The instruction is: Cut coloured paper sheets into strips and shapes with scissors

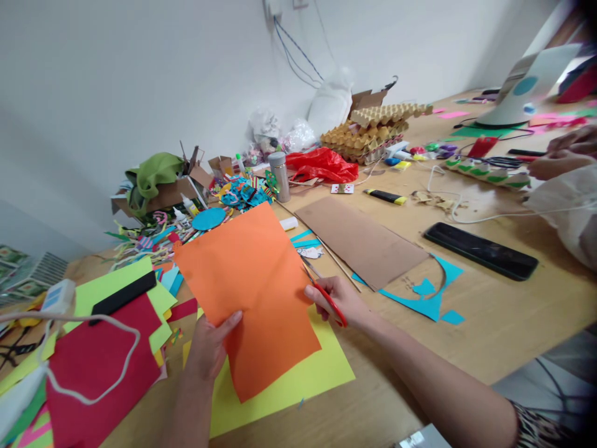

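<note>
A large orange sheet [261, 280] is held up at a tilt over the table. My left hand [214, 345] grips its lower left part, thumb on top and fingers behind. My right hand [338, 302] is closed round red-handled scissors [332, 302], whose blades lie at the sheet's right edge. Below the orange sheet lies a yellow sheet [326, 367]. To the right are a brown cardboard piece [364, 239] and cut blue paper [420, 306].
A black phone [481, 250] and a yellow-black cutter [385, 196] lie to the right. Red paper [102, 367] with a white cable is at the left. Craft supplies, a steel bottle [278, 177] and egg trays [364, 140] stand behind. Another person's hands [566, 155] are at far right.
</note>
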Motion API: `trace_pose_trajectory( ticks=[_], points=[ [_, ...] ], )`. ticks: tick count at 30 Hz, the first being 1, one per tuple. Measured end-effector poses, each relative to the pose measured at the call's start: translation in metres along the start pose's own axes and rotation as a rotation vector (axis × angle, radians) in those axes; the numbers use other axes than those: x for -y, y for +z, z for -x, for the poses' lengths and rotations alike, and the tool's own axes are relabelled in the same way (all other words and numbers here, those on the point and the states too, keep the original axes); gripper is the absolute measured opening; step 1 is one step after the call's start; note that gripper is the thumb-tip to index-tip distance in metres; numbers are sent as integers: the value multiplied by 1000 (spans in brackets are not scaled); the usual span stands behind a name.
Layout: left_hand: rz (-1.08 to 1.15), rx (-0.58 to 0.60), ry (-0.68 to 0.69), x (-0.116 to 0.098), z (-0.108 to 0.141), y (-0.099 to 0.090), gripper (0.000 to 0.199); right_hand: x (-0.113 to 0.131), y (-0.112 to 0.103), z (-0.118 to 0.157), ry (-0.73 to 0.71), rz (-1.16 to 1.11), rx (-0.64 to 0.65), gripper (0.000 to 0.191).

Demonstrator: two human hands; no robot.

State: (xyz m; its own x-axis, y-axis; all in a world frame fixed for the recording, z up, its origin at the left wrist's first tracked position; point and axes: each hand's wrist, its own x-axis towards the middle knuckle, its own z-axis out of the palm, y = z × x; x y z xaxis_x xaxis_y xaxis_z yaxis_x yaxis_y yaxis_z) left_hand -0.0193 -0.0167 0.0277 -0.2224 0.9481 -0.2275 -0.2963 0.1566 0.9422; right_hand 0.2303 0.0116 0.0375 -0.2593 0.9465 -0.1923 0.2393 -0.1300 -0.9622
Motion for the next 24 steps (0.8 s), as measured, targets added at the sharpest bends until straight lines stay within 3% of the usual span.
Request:
trace_pose_trajectory(
  ticks=[16,24],
  points=[
    [-10,-10,31,-3,0,1,73,-5,-5,-1,-41,77,60,60],
    [0,14,-16,0,-1,-2,74,-4,-6,-1,-52,91,67,58]
  ],
)
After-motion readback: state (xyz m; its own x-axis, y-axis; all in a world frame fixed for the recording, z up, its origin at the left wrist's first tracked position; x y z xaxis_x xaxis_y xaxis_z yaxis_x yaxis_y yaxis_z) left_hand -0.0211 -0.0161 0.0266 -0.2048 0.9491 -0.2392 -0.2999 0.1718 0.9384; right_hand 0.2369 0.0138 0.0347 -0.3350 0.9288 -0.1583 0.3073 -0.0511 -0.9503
